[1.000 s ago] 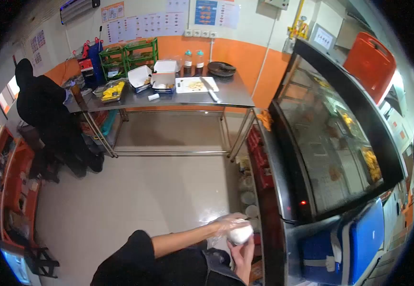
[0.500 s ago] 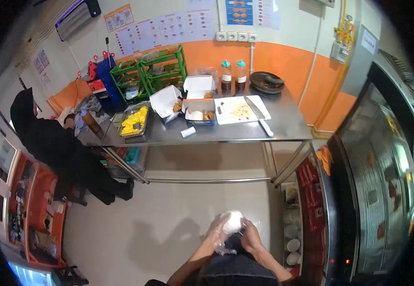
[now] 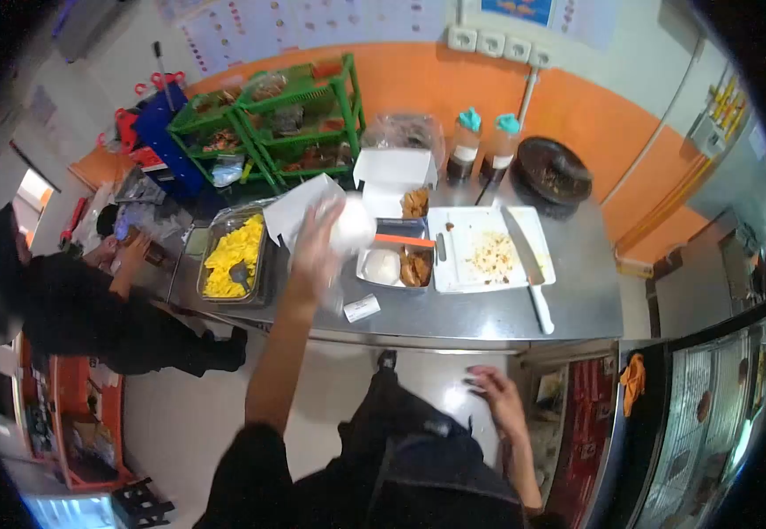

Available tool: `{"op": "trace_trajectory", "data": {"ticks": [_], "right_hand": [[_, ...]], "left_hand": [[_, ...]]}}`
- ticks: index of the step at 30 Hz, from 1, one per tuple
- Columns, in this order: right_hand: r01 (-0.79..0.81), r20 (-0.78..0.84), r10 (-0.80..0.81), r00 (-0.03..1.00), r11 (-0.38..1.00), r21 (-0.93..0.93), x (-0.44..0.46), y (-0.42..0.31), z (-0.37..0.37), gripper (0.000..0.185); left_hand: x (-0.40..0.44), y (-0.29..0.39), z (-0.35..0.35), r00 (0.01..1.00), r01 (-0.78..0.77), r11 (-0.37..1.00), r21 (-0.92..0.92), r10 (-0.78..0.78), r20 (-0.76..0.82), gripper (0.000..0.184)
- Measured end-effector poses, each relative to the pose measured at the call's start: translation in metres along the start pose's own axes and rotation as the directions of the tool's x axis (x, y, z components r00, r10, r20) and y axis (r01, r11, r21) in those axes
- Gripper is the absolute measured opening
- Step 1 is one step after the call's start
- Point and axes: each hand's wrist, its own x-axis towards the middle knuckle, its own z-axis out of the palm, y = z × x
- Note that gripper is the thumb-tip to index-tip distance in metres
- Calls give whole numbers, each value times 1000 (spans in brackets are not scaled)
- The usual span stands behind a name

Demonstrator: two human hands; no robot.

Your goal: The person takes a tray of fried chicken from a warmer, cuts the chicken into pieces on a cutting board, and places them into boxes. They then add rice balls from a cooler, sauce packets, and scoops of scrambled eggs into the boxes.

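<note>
My left hand (image 3: 317, 251), in a clear plastic glove, grips a round white object (image 3: 353, 224) above the steel table (image 3: 453, 316). Below and right of it, an open box (image 3: 394, 284) holds a white mound and brown pieces. Another open box (image 3: 395, 181) with brown food stands behind. A white lid (image 3: 299, 207) is partly hidden by my left hand. Off the table's front edge, my right hand (image 3: 492, 394) is bare and empty, its fingers apart.
A tray of yellow food (image 3: 236, 257) stands left, a white cutting board (image 3: 480, 256) with a knife (image 3: 524, 256) right. Behind are green racks (image 3: 299, 123), two bottles (image 3: 466, 150) and a dark stone bowl (image 3: 554, 172). A co-worker (image 3: 83, 300) stands at the left.
The view has come closer to the table. My left hand has carried the white object from near my body to over the boxes. My right hand has let go of it and opened.
</note>
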Motion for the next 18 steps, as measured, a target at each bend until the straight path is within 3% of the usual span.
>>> {"op": "trace_trajectory", "data": {"ticks": [1,2,3,4,5,7,8,9,12,14,15,17,18], "right_hand": [[-2,-112,-2,994,1000,-31,4,-5,-4,27],[-2,-207,11,978,999,48,11,-1,-14,30],[9,-300,28,954,993,122,13,7,-20,34],[-1,-315,39,948,993,119,14,12,-22,34],[32,-409,50,911,981,191,13,17,-24,39],[73,-503,69,861,964,257,12,24,-23,44],[102,-558,94,825,945,310,11,29,-18,50],[126,-603,129,787,924,362,10,32,-12,55],[144,-640,195,743,888,437,14,33,5,59],[114,-623,231,747,879,463,19,47,2,53],[101,-616,260,744,867,487,27,42,4,48],[58,-599,276,752,877,477,41,33,4,47],[15,-575,293,764,883,470,49,30,0,46]], "left_hand": [[27,-32,28,991,100,987,-122,-88,99,77],[48,-76,75,958,283,684,-672,-226,174,68],[71,-88,98,954,300,670,-679,-231,193,68],[93,-94,119,719,652,245,-717,-502,481,64],[109,-100,136,354,784,-264,-562,-554,753,61],[99,-146,199,349,853,-149,-500,-549,760,64],[102,-146,210,288,875,-192,-445,-532,796,65],[89,-180,246,312,914,-72,-400,-508,803,67],[89,-164,252,215,926,-105,-364,-644,734,62],[77,-187,278,288,955,147,-259,-677,677,63],[77,-192,280,282,955,137,-262,-686,671,63],[70,-200,284,372,901,432,-27,-740,561,67],[51,-214,302,354,926,364,-105,-736,576,78]]}}
